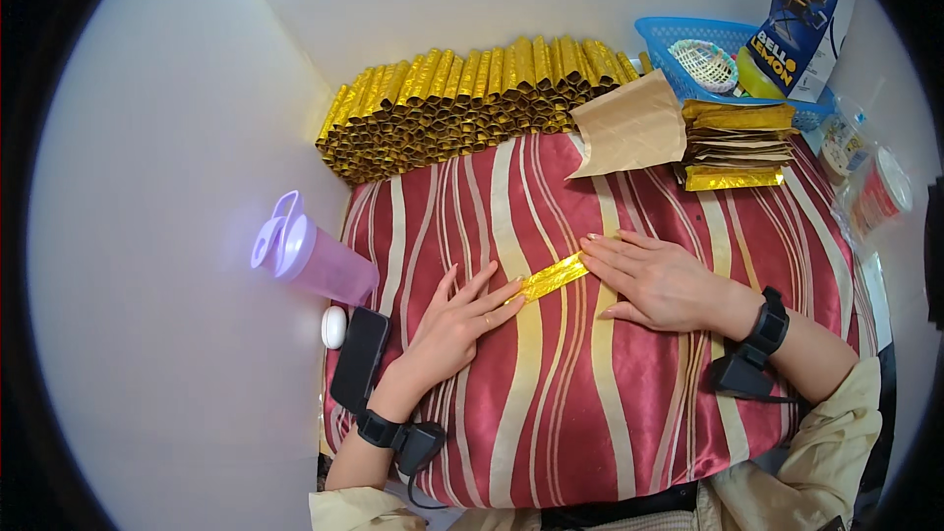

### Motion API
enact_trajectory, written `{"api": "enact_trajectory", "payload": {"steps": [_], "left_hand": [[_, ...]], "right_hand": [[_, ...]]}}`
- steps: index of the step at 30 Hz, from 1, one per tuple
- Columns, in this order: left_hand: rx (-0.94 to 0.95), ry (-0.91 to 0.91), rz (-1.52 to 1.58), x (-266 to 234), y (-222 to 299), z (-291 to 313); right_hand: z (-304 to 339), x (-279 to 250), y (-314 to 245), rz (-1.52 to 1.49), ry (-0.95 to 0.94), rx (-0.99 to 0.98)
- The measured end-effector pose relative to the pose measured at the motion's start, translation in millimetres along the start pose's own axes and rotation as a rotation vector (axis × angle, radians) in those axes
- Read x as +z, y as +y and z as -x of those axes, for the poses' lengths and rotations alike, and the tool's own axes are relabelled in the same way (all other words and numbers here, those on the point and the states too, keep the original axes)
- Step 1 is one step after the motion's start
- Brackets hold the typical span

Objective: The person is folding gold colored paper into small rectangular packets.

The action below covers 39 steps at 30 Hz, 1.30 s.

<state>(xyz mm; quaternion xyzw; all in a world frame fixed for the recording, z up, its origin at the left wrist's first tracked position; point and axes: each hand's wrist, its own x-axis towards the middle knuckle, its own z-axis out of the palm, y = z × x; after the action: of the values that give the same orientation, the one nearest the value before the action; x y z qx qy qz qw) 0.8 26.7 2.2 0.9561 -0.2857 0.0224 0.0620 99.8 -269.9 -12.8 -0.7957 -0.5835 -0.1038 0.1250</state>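
A narrow flat strip of shiny gold foil paper (556, 277) lies slantwise on the striped red cloth, between my two hands. My left hand (457, 320) rests palm down with its fingers stretched apart, and its fingertips touch the strip's left end. The fingers of my right hand (657, 282) lie flat over the right end and cover it. Neither hand grips anything. Beyond them a long stack of rolled gold foil tubes (472, 98) stands against the back wall, their hollow ends facing me.
A brown paper sheet (634, 128) leans near a pile of folded gold-and-brown paper (737, 147). Behind is a blue basket (664, 34) holding a woven bowl and packets. Clear plastic cups (875, 187) are far right. A purple bottle (329, 261), white case (334, 327) and phone (360, 359) lie left.
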Motion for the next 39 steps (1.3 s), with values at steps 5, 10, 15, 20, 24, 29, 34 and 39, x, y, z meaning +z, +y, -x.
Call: {"api": "enact_trajectory", "payload": {"steps": [5, 10, 15, 20, 24, 29, 34, 39], "left_hand": [[0.002, 0.016, 0.049, 3, -1, 1], [0.021, 0.038, 0.000, 4, -1, 4], [0.020, 0.033, 0.007, 3, 0, 1], [0.021, 0.064, 0.029, 7, -2, 3], [0.016, 0.080, 0.006, 8, -4, 5], [-0.020, 0.057, 0.043, 2, -1, 3], [0.006, 0.091, 0.089, 8, -3, 3], [0.037, 0.086, 0.040, 8, -3, 5]], "right_hand": [[5, 0, -5, 0.011, 0.013, 0.043], [-6, 3, -23, 0.079, -0.005, 0.101], [-34, 27, -47, -0.059, 0.020, -0.002], [-36, 28, -42, -0.161, 0.003, -0.065], [-24, 14, -24, -0.150, -0.075, -0.038], [-5, -2, -7, -0.072, -0.156, 0.071], [-4, 1, -7, -0.086, -0.135, 0.069], [-22, 8, -37, -0.073, -0.151, 0.047]]}}
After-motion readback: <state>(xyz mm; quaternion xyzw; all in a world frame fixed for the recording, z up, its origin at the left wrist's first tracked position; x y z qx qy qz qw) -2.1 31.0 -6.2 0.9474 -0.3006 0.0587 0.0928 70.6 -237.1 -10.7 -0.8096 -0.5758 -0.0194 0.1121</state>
